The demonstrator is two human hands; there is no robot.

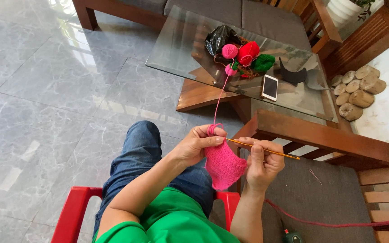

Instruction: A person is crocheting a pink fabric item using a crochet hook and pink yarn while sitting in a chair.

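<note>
The left hand (199, 143) pinches the top edge of a small pink crocheted piece (223, 165) between thumb and fingertips, with pink yarn (219, 96) looped around the index finger. The right hand (263, 164) is closed around a slim orange crochet hook (266, 151), thumb pressed along its shaft, the hook's tip meeting the top edge of the crocheted piece beside the left fingers. The piece hangs between the two hands, above the person's lap. From the left finger the yarn runs up and away to a glass-topped coffee table (181, 49), where pink, red and green yarn balls (246, 56) sit bunched against a black plastic bag (219, 38). A white smartphone (270, 87) lies flat on the glass near the balls. The person, in blue jeans and a green top, sits on a red plastic chair (70, 213) over grey marble floor tiles. A wooden bench with a grey cushion (320, 198) stands just beside the right arm, and a dark red cord (334, 223) crosses the cushion.
</note>
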